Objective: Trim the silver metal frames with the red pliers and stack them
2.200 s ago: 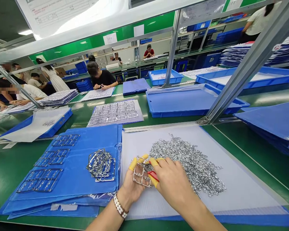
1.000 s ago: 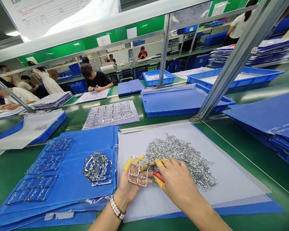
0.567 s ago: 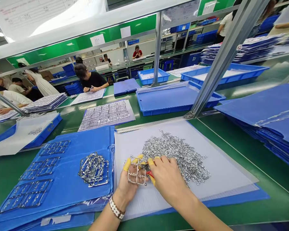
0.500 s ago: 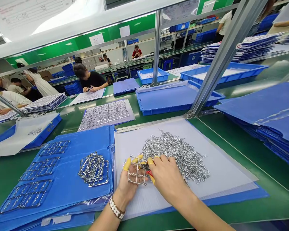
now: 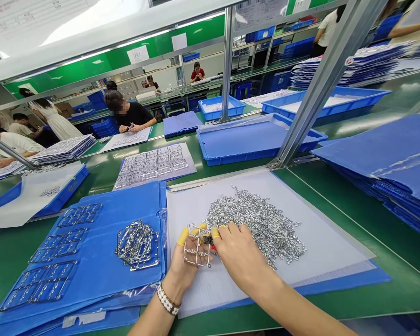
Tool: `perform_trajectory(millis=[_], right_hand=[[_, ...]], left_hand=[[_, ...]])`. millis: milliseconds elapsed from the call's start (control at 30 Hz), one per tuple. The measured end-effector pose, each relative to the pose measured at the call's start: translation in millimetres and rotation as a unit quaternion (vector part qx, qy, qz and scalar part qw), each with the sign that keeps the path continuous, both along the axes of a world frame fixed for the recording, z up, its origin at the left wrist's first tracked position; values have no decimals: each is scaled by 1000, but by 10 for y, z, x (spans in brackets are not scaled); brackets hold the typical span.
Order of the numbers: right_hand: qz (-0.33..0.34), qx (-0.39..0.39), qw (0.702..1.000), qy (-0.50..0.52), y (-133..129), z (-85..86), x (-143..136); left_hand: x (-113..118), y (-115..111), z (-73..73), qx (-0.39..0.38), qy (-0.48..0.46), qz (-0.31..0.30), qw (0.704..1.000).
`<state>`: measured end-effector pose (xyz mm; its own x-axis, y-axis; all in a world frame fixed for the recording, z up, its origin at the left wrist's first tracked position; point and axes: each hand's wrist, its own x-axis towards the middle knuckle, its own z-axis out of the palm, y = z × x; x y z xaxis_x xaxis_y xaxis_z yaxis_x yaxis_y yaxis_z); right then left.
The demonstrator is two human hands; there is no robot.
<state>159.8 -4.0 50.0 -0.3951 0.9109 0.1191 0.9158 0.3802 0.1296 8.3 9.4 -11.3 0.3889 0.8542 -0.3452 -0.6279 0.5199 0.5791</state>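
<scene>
My left hand (image 5: 182, 268), with yellow finger covers and a patterned band at the wrist, holds a silver metal sprue frame (image 5: 197, 252) with small parts on its crossbars. Closed around red-handled pliers (image 5: 213, 248) is my right hand (image 5: 244, 259), also wearing yellow finger covers. The pliers' dark head is against the frame's right side; its tips are hard to make out. Behind both hands, a large heap of small silver parts (image 5: 255, 224) covers part of a white sheet (image 5: 322, 242). To the left, a tangled pile of metal frames (image 5: 137, 246) rests on blue sheets (image 5: 105, 275).
More frames (image 5: 38, 285) lie flat at far left. Beyond are a sheet of laid-out frames (image 5: 156, 163) and a blue tray (image 5: 241, 142). A slanted metal post (image 5: 311, 93) rises behind the heap. Blue sheets are stacked (image 5: 381, 163) at right. A co-worker (image 5: 133, 114) sits opposite.
Both hands have shifted very slightly left and up with the frame and pliers. Less of the red handle shows now. The view has tilted a little.
</scene>
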Motion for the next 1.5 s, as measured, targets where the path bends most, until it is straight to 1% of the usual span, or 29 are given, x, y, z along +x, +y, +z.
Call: perform_trajectory(millis=[167,300,467,633,733,800,833,867,900,933,967,1000,1033,1067,1100,1133,1167,1200,1233,1300,1400,1467,1500], right_hand=[[-11,17,999,34,-48,-42,56],[-15,3,997,70,-125,-100,54],[-12,-12,998,68,-154,-125,5],[-4,-11,999,44,-155,-148,-10],[-2,-10,998,58,-151,-163,40],[-12,-17,995,102,-127,-172,111],[-20,-29,989,147,-107,-179,151],[-33,-51,976,210,-80,-188,187],[-48,-89,952,289,-49,-201,216],[-63,-137,914,378,-16,-218,232],[-75,-187,862,466,19,-240,234],[-84,-231,803,543,51,-266,221],[-89,-261,749,603,81,-293,197],[-91,-274,707,646,106,-319,164],[-91,-275,678,675,126,-340,126],[-89,-273,662,692,141,-354,88],[-87,-273,654,701,151,-360,50],[-85,-274,653,701,156,-355,16],[-86,-275,658,696,156,-342,-16],[-95,-261,688,671,149,-295,-71],[-115,-209,748,619,131,-221,-139],[-118,-189,770,598,126,-208,-171],[-117,-186,773,595,126,-219,-181]], left_hand=[[-22,20,73,5,-30,6,1000],[-14,63,74,-3,-38,13,999],[51,70,87,-5,-56,5,998],[68,66,95,-8,-20,7,1000],[59,66,97,3,-12,12,1000],[54,49,101,28,10,23,999],[51,34,101,47,34,35,998],[50,14,99,74,71,48,994],[49,-9,96,111,116,60,985],[50,-34,93,157,168,70,971],[51,-59,89,211,223,77,949],[53,-81,85,270,277,78,919],[55,-100,82,328,328,74,883],[55,-113,78,380,372,67,844],[55,-120,73,425,408,60,806],[52,-121,65,463,437,53,769],[47,-116,52,495,459,47,736],[42,-108,34,522,475,45,707],[36,-97,11,543,489,45,681],[27,-79,-52,569,518,55,637],[24,-68,-160,573,566,91,585],[25,-66,-211,567,591,119,561],[26,-63,-222,563,599,133,553]])
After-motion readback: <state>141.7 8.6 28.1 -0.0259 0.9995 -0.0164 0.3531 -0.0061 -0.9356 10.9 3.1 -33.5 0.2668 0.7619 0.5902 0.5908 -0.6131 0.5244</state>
